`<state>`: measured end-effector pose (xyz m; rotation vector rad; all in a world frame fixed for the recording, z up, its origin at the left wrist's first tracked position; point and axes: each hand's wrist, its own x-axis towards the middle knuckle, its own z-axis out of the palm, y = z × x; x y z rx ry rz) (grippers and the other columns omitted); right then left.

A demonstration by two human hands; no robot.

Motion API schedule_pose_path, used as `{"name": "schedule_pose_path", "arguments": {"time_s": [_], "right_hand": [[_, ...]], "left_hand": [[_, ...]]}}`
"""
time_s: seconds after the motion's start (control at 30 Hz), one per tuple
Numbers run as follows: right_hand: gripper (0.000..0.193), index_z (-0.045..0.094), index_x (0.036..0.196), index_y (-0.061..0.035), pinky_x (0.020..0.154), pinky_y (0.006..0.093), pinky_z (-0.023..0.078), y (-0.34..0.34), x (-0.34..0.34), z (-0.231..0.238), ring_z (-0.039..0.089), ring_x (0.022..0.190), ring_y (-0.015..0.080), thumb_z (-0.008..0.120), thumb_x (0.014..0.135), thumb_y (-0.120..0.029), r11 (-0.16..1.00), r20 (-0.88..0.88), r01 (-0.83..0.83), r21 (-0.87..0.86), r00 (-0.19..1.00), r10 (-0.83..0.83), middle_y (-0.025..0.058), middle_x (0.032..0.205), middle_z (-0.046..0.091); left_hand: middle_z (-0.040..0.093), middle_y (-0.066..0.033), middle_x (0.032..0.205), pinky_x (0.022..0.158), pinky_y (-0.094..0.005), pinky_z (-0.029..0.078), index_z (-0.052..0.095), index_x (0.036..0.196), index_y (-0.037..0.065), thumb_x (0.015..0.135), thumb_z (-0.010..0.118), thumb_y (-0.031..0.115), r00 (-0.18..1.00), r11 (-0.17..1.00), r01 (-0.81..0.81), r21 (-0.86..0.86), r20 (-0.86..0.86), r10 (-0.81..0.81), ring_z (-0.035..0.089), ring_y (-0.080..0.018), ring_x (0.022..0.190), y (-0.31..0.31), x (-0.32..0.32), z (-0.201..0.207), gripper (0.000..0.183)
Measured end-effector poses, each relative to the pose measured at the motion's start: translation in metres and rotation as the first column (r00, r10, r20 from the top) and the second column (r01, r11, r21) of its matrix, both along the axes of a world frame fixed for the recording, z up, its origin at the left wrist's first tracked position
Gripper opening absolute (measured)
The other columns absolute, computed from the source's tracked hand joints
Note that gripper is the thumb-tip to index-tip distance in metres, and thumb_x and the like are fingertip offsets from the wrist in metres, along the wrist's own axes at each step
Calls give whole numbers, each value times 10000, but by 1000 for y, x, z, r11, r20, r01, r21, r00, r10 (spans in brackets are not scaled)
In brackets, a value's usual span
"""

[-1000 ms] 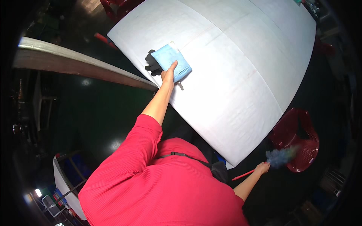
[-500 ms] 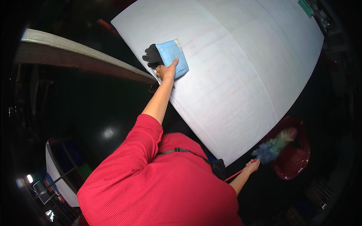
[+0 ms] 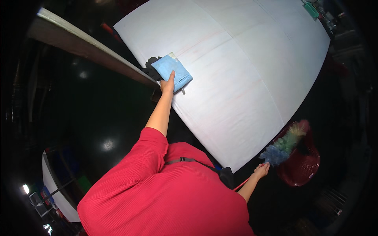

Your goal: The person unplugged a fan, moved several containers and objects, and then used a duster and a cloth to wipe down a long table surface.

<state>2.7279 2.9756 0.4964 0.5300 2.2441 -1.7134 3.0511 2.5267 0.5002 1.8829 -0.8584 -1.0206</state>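
Near the left edge of the white-covered table [image 3: 232, 94], my left hand [image 3: 167, 84] grips a flat, light-blue folded packet [image 3: 173, 70] with a pale patch at one corner. The thumb lies on top of the packet and the fingers are under it. A black glove [image 3: 151, 67] sticks out from beside the packet, partly covered by it. Out to the right, below the table's edge, my right hand [image 3: 261, 170] is closed around the red handle of a feather duster [image 3: 285, 144]. Its feathers run from blue through green to pinkish red.
A dark red plastic chair [image 3: 301, 169] stands behind the duster, right of the table. A long pale-topped beam [image 3: 94, 45] reaches the table's left edge. At the far right corner lies a green object [image 3: 311, 10]. Shelving [image 3: 59, 188] is at the lower left.
The packet has come slightly nearer to me with my left hand and has turned. The duster's feathers, blurred before, show more sharply. The whole view has shifted a little.
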Motion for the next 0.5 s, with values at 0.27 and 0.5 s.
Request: {"name": "schedule_pose_path", "arguments": {"time_s": [0.27, 0.5], "right_hand": [[396, 520, 1081, 72, 814, 355, 431, -118, 30, -40, 567, 934, 343, 458, 878, -263, 766, -281, -533, 359, 721, 633, 237, 1009, 577], [322, 507, 1162, -181, 638, 469, 459, -278, 62, 5, 589, 706, 368, 418, 874, -292, 106, -39, -572, 813, 129, 991, 178, 781, 605]], "left_hand": [[109, -293, 1350, 1006, -468, 221, 107, 1329, -15, 698, 665, 272, 708, 939, 325, -111, 687, -164, 130, -409, 1263, 61, -49, 2, 890], [187, -189, 1355, 1012, -495, 155, 278, 1305, 90, 696, 636, 171, 340, 804, 594, 18, 901, -271, 177, -364, 1252, 9, -60, 26, 711]]}}
